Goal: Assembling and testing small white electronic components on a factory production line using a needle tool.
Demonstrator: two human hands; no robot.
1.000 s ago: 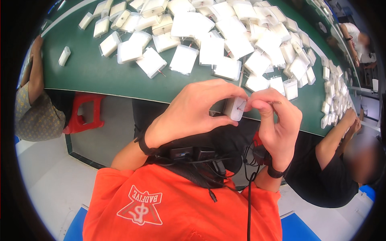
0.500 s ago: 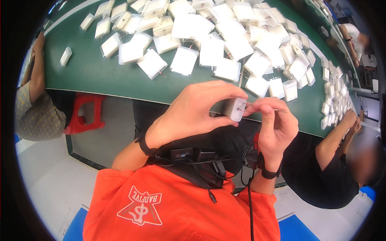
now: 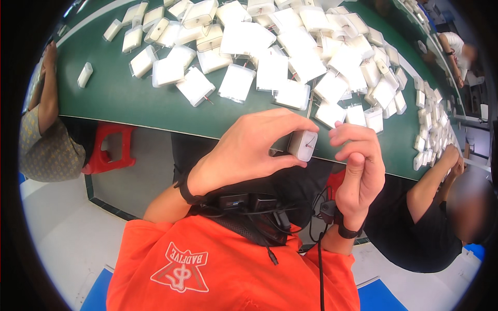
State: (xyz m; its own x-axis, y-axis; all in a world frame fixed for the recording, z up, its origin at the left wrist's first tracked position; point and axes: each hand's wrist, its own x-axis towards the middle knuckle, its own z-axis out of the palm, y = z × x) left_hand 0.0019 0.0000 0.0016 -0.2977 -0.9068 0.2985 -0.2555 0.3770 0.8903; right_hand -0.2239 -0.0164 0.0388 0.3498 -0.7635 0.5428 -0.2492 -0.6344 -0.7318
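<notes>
My left hand (image 3: pixel 254 140) grips a small white rectangular block (image 3: pixel 301 146) between thumb and fingertips, above the near edge of the table. The block has a pale, translucent casing, and a thin dark wire lead (image 3: pixel 310 142) pokes out of the end facing my right hand. A short gap separates that end from my right hand (image 3: pixel 358 160). The right fingers are loosely curled and apart from the thumb, and nothing shows between them. Beyond my hands, many similar white blocks (image 3: pixel 236 83) lie heaped on the green tabletop (image 3: pixel 155 106), several with short reddish or metallic leads.
More white blocks (image 3: pixel 428 122) are piled at the right, before a person in black (image 3: pixel 415 223). A lone block (image 3: pixel 85 75) lies at the far left, near another person's arm (image 3: pixel 49 88). Below the table edge stands a red stool (image 3: pixel 111 147). Black cables (image 3: pixel 272 220) hang across my front.
My right hand has drawn away from the block's end, its fingers loosening. A thin metal rod seen in it earlier no longer shows. My left hand keeps hold of the block, almost unmoved.
</notes>
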